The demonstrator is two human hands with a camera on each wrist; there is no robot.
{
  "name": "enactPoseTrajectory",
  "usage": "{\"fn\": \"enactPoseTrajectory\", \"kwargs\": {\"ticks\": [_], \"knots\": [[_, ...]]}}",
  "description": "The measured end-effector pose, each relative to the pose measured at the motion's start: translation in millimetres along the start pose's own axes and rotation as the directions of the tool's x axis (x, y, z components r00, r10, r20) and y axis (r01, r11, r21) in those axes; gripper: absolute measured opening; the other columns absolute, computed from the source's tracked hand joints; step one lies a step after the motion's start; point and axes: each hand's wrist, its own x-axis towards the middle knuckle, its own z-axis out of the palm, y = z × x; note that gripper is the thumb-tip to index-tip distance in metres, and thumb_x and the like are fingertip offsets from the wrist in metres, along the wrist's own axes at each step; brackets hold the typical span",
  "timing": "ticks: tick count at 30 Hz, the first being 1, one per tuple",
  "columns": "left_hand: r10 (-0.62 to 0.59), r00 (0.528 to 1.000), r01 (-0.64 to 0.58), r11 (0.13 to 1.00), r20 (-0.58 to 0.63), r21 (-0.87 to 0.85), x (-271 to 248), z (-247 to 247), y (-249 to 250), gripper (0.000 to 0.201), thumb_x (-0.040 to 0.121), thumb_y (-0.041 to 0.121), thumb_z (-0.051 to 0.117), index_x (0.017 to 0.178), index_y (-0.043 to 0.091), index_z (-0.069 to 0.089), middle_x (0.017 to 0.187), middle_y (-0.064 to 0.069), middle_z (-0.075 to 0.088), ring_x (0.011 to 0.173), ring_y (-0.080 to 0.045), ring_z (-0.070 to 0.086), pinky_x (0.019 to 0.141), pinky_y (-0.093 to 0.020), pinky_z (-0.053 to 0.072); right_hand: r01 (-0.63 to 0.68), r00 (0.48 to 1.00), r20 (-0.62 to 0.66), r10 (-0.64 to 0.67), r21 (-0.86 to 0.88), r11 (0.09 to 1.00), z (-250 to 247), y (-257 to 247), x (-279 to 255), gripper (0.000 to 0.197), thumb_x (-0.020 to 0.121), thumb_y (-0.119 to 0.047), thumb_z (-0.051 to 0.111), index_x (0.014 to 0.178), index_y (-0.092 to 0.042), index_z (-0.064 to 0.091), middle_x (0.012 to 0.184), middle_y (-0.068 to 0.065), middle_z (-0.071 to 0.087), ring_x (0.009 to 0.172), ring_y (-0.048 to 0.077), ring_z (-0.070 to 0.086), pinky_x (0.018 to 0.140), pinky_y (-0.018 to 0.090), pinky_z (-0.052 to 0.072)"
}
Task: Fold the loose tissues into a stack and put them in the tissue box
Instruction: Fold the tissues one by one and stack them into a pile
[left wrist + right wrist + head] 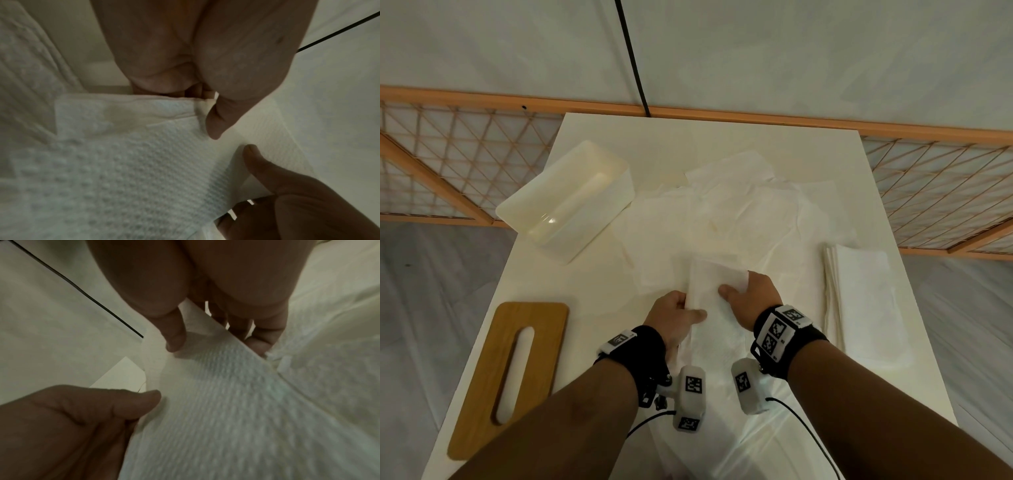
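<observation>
A white embossed tissue (710, 291) is held up over the middle of the table between both hands. My left hand (690, 308) pinches its left edge, thumb on top and fingers underneath. My right hand (738, 289) pinches its right edge the same way. The left wrist view shows the left hand (207, 112) gripping the tissue (133, 162) at a folded edge. In the right wrist view the right hand (216, 344) has its thumb over the tissue (216, 402). Loose tissues (739, 212) lie spread behind. A folded stack (859, 301) sits at the right. The open white tissue box (571, 198) stands at the back left.
A wooden lid with a slot (513, 370) lies at the front left of the white table (592, 287). A wooden lattice rail (928, 185) runs behind the table. A black cable (631, 58) hangs down at the back. More tissue lies under my wrists.
</observation>
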Motion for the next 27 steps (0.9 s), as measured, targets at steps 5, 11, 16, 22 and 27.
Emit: {"fn": "enactPoseTrajectory", "kwargs": {"ticks": [5, 11, 16, 22, 27], "knots": [[0.032, 0.999, -0.032, 0.997, 0.009, 0.063, -1.0, 2.5, 3.1, 0.02, 0.087, 0.015, 0.077, 0.104, 0.012, 0.067, 0.099, -0.008, 0.076, 0.092, -0.03, 0.074, 0.09, -0.053, 0.059, -0.007, 1.0, -0.004, 0.007, -0.015, 1.0, 1.9, -6.8, 1.1, 0.04, 0.099, -0.036, 0.063, 0.13, -0.011, 0.059, 0.122, 0.005, 0.067, 0.099, 0.021, 0.061, 0.083, 0.032, 0.048], [0.101, 0.994, -0.106, 0.971, 0.035, 0.213, -2.8, 6.9, 4.1, 0.014, 0.095, 0.025, 0.064, 0.108, 0.019, 0.063, 0.107, -0.004, 0.073, 0.098, -0.027, 0.07, 0.094, -0.052, 0.057, -0.115, 0.993, 0.035, 0.11, 0.242, 0.964, 3.6, -10.2, -3.1, 0.079, 0.094, -0.041, 0.07, 0.15, -0.014, 0.022, 0.127, 0.002, 0.051, 0.108, 0.022, 0.055, 0.091, 0.036, 0.049], [0.104, 0.995, -0.104, 0.993, 0.0, 0.06, -7.7, 8.1, 19.3, 0.02, 0.098, 0.022, 0.065, 0.116, 0.013, 0.06, 0.114, -0.007, 0.07, 0.101, -0.029, 0.068, 0.091, -0.05, 0.059, -0.12, 0.992, 0.056, 0.114, 0.138, 0.983, -7.5, 3.9, 0.0, 0.057, 0.087, -0.018, 0.077, 0.137, -0.014, 0.049, 0.123, 0.002, 0.064, 0.104, 0.023, 0.065, 0.098, 0.044, 0.056], [0.123, 0.984, -0.116, 0.991, 0.125, -0.062, -6.9, -6.0, 48.7, 0.04, 0.09, -0.005, 0.068, 0.127, 0.011, 0.066, 0.117, -0.012, 0.074, 0.109, -0.035, 0.069, 0.095, -0.052, 0.056, -0.156, 0.977, 0.204, 0.055, 0.517, 0.842, -38.4, -15.1, -19.2, 0.024, 0.094, -0.031, 0.072, 0.095, -0.01, 0.061, 0.091, 0.013, 0.071, 0.07, 0.033, 0.071, 0.065, 0.047, 0.06], [0.056, 0.992, -0.031, 0.977, 0.114, -0.211, -18.8, -19.0, 67.9, 0.034, 0.088, -0.005, 0.056, 0.118, 0.004, 0.069, 0.116, -0.024, 0.071, 0.102, -0.042, 0.068, 0.093, -0.057, 0.055, -0.237, 0.971, 0.148, 0.187, 0.509, 0.828, -63.0, -8.7, -22.8, 0.036, 0.105, -0.039, 0.046, 0.105, -0.006, 0.062, 0.09, 0.015, 0.069, 0.063, 0.036, 0.071, 0.057, 0.04, 0.057]]}}
